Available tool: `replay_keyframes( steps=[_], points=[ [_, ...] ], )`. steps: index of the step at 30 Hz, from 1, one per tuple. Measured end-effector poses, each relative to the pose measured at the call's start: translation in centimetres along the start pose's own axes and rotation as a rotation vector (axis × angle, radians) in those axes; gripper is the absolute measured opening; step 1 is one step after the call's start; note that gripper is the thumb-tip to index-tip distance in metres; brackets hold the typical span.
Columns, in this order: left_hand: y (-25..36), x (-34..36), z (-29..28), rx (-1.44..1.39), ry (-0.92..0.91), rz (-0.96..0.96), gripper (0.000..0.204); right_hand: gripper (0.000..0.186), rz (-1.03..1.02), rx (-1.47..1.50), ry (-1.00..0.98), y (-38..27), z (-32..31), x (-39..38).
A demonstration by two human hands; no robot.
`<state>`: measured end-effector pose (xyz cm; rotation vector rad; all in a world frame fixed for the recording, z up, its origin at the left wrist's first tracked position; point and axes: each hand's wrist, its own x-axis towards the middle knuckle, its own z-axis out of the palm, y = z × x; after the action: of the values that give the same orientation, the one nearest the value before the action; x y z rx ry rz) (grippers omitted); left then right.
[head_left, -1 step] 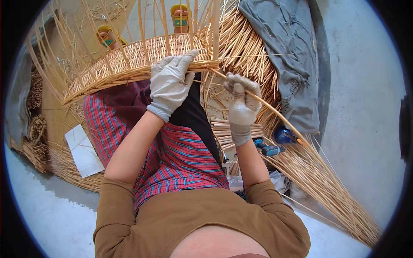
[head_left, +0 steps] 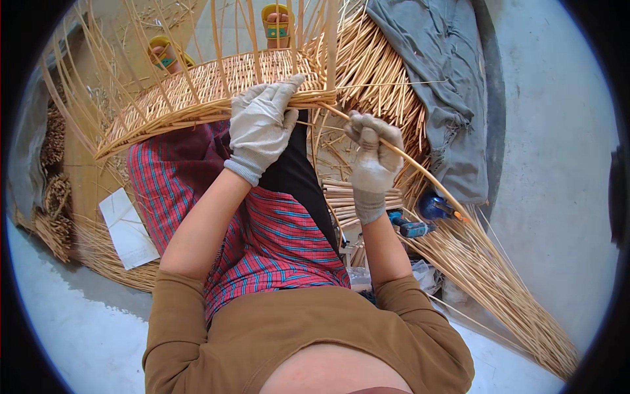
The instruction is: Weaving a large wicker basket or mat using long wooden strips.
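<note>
My left hand (head_left: 261, 130), in a pale grey glove, grips the lower rim of a half-woven wicker basket (head_left: 177, 88) lying across my lap, with upright stakes rising from it. To its right, my right hand (head_left: 373, 148), also gloved, is closed around a long wicker rod (head_left: 425, 172), which runs from the basket's right corner down past the hand toward the lower right. The rod's far end lies over other canes. The fingertips of my left hand rest on the rim beside that corner, and the underside of the rim is partly hidden by the glove.
Piled canes (head_left: 371, 59) under grey cloth (head_left: 446, 131) lie at upper right. A cordless drill (head_left: 413, 228), blue round object (head_left: 431, 205), short sticks (head_left: 344, 192) and long cane bundle (head_left: 499, 302) sit right. A white sheet (head_left: 128, 230) and bundles (head_left: 58, 217) lie left; yellow sandals (head_left: 275, 23) beyond.
My right hand has shifted very slightly to the right along with the rod. My left hand and the basket look almost the same.
</note>
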<state>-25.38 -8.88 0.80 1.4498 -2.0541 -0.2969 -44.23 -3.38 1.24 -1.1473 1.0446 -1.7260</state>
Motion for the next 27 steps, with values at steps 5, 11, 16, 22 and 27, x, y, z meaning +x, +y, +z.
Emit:
replay_keyframes(
  steps=[5,11,16,22,27],
  points=[
    [0.0,0.0,0.4,-0.023,0.004,-0.006,0.054,0.012,-0.070,-0.208,0.027,1.1,0.0,-0.6],
    [-0.4,-0.1,0.6,-0.022,0.004,-0.020,0.057,0.010,0.098,-0.025,0.193,2.1,0.3,-0.6],
    [0.2,0.5,1.2,0.015,-0.053,-0.052,0.060,0.021,-0.118,-0.341,0.036,2.9,-0.5,-1.8],
    [-0.1,0.6,2.0,0.063,0.012,-0.030,0.028,0.034,0.304,-0.792,-0.589,-7.5,1.9,-2.4],
    [0.3,1.0,2.0,0.046,0.037,-0.014,0.022,0.022,0.267,-1.592,-0.612,-5.9,0.8,4.3]
  ],
)
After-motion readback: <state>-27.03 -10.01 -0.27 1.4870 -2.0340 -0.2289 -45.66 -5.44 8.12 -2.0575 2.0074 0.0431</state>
